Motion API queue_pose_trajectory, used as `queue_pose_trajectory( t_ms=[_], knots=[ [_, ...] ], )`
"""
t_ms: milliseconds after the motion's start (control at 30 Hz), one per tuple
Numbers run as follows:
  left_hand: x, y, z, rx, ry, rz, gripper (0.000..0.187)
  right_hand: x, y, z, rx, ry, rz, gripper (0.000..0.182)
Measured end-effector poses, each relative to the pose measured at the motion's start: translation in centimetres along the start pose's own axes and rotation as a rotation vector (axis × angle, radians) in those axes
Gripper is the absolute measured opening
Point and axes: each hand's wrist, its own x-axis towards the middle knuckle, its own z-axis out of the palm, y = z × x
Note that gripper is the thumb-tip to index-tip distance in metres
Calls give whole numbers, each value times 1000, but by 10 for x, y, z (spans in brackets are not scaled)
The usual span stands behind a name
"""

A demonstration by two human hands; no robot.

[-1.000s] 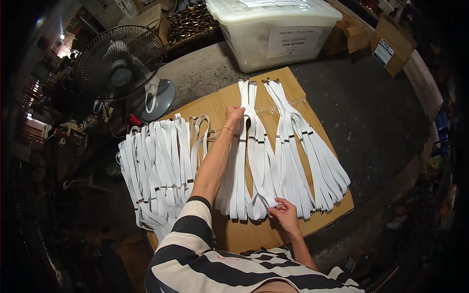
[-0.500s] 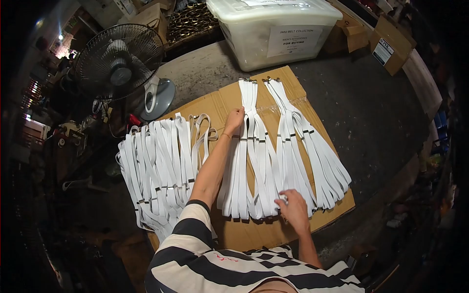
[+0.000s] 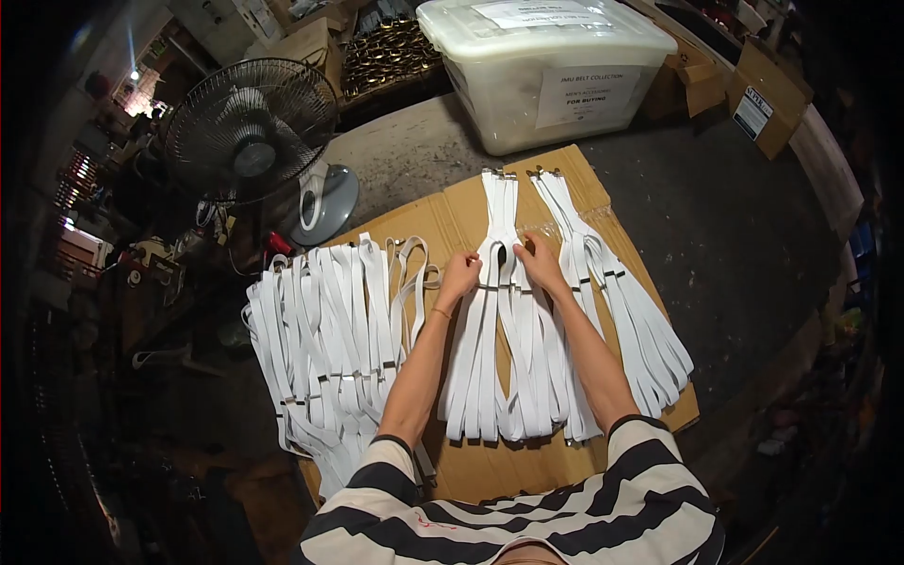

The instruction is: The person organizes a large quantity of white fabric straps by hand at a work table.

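A bundle of white suspenders [image 3: 504,377] is spread on a cardboard sheet [image 3: 471,485], with metal clips at its far end and dark sliders across its straps. My left hand [image 3: 460,275] pinches the left edge of this bundle, just below where the straps branch apart. Opposite it, my right hand [image 3: 540,264] has its fingers closed on the right-hand straps. A small gap shows between the straps there. Close by on the right lies a second fanned bundle of white suspenders [image 3: 633,325]. To the left is a looser pile of white straps [image 3: 325,330].
A black fan [image 3: 252,155] stands at the back left. Behind the cardboard is a lidded white plastic bin [image 3: 508,99] with a paper label. An open cardboard box [image 3: 767,99] sits at the back right, and a tray of brass-coloured pieces [image 3: 391,56] is farther back.
My right hand has moved up from the near ends of the straps to the branching point. My left hand remains there, slightly lower along the bundle. The camera view has shifted a little.
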Motion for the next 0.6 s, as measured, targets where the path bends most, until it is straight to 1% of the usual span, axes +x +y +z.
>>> queue_pose_trajectory(
  t_ms=[67,133,200,233,300,333,400,433,467,533,567,600],
  knots=[
    [-3,6,1,-130,-35,-107,28,8,9,13,74,-54,1,43],
    [-10,20,1,-167,-29,-86,26,13,23,29,105,-79,25,42],
    [-13,26,3,-220,-6,-121,23,18,42,49,214,-8,31,42],
    [-12,21,7,-220,-7,-126,23,20,47,55,214,-10,36,42],
    [-9,13,13,-146,61,-96,26,24,49,61,555,0,148,45],
    [-9,9,16,-147,59,-96,26,24,46,62,554,1,150,45],
    [-13,7,19,-107,55,-43,31,24,36,62,392,60,110,50],
    [-16,11,17,-54,54,-52,37,22,30,60,334,52,112,55],
    [-17,12,19,-55,52,-48,37,21,25,57,334,56,110,55],
    [-19,15,21,-121,156,-48,39,21,20,54,407,-27,137,56],
    [-21,17,21,-166,146,-100,38,20,18,54,359,42,124,48],
    [-20,14,21,-165,149,-95,38,18,12,52,360,43,119,48]
  ],
)
